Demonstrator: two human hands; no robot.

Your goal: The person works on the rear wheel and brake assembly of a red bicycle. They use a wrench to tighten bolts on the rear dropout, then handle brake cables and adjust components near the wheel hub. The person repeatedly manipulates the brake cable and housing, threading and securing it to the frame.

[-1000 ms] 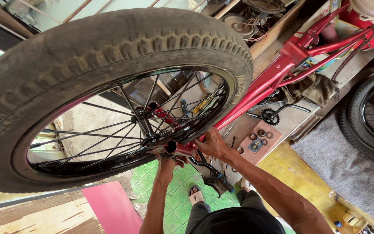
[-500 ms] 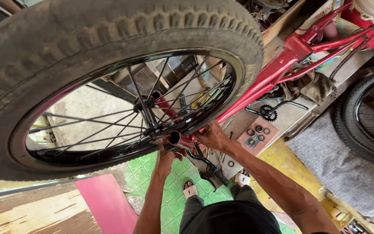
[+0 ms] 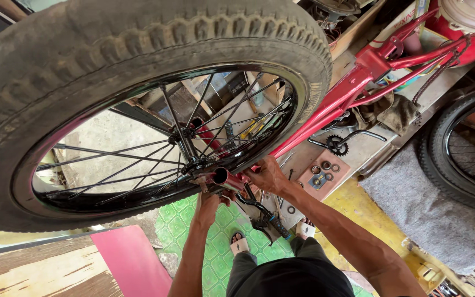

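Note:
A big bicycle wheel with a knobbly grey tyre (image 3: 155,38), black rim and black spokes fills the upper left, its hub (image 3: 185,144) near the middle. It sits in the red frame (image 3: 353,82) of an upturned bicycle. My left hand (image 3: 209,199) reaches up from below and closes its fingers on the round red fork end (image 3: 220,176) beside the rim. My right hand (image 3: 268,173) grips the red fork leg just right of that end. The handlebar (image 3: 262,212) with a dark grip hangs below my hands.
A flat board (image 3: 325,173) holding several small round parts lies on the floor by a loose black crank with sprocket (image 3: 337,144). A second black tyre (image 3: 465,148) stands at the right on grey cloth (image 3: 424,209). Green patterned flooring (image 3: 180,217), a pink sheet (image 3: 130,264) and wooden planks (image 3: 34,272) lie below.
The wheel has come closer and its hub has shifted right in view. Both hands stay at the fork end, and my left hand has closed in under the round end.

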